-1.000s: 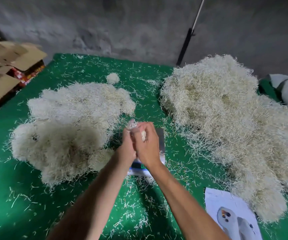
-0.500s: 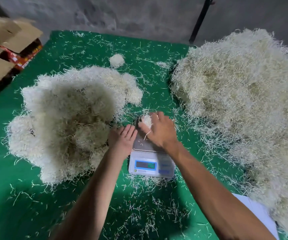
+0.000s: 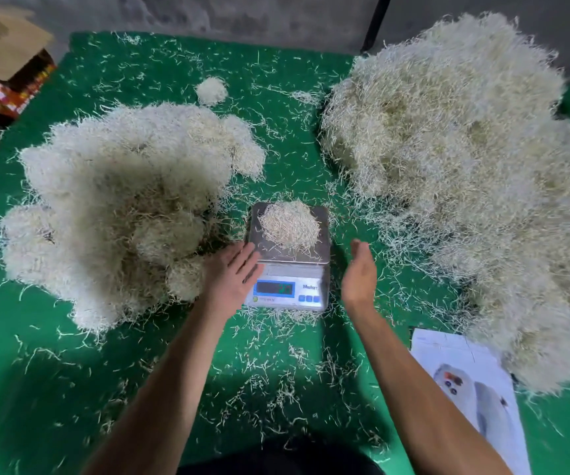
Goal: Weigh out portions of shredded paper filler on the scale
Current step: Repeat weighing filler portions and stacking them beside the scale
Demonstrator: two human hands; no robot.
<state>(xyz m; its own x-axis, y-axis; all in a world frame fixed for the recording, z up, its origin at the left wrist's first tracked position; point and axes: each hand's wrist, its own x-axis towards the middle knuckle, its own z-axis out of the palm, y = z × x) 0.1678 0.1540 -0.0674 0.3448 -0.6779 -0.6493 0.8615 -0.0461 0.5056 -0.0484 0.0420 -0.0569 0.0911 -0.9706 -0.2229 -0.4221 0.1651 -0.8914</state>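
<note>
A small white digital scale (image 3: pixel 288 289) with a steel platform stands on the green table, its display lit. A round wad of shredded paper filler (image 3: pixel 289 225) lies on the platform. My left hand (image 3: pixel 231 275) hovers flat, fingers straight, at the scale's left front corner and holds nothing. My right hand (image 3: pixel 359 272) is held edge-on just right of the scale, fingers straight and empty. Neither hand touches the wad.
A large heap of shredded filler (image 3: pixel 465 173) fills the right side; a heap of rounded wads (image 3: pixel 122 207) lies on the left. One lone wad (image 3: pixel 211 90) sits farther back. A printed sheet (image 3: pixel 472 382) lies front right. Cardboard boxes (image 3: pixel 2 63) stand beyond the left edge.
Both hands held a wad together, then set it on the scale platform. Now they have let go and drawn back to either side of the scale.
</note>
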